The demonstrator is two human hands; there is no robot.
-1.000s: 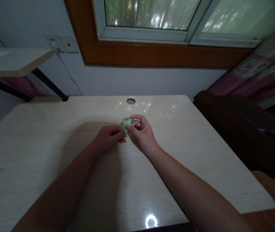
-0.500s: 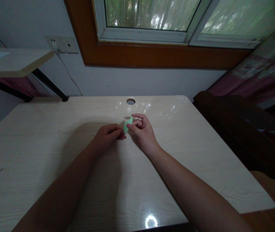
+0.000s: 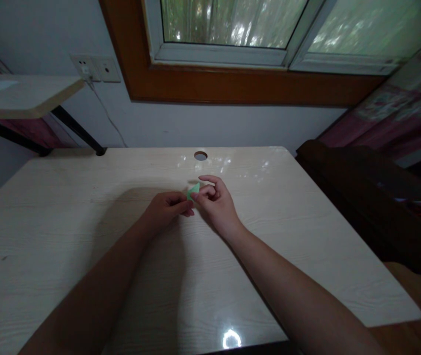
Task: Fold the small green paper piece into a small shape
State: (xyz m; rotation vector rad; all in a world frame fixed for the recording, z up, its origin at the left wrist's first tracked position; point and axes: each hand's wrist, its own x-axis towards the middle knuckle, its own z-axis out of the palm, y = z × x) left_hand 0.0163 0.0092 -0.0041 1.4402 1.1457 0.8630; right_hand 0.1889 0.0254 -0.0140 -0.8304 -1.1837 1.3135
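Observation:
A small folded piece of green paper (image 3: 194, 190) is held just above the pale wooden desk (image 3: 65, 222), near its middle. My left hand (image 3: 166, 209) pinches the paper's lower edge with curled fingers. My right hand (image 3: 215, 202) pinches the paper from the right between thumb and fingertips, its index finger raised over it. The two hands touch at the paper, and most of the paper is hidden behind the fingers.
A round cable hole (image 3: 200, 156) lies in the desk just beyond the hands. A wall socket (image 3: 95, 68) with a cable sits on the wall under the window. A side shelf (image 3: 18, 96) stands at left, and a dark chair or bed frame (image 3: 365, 197) stands at right.
The green paper has sunk lower between the fingers, showing less of itself, while both hands stay pinched on it in almost the same place.

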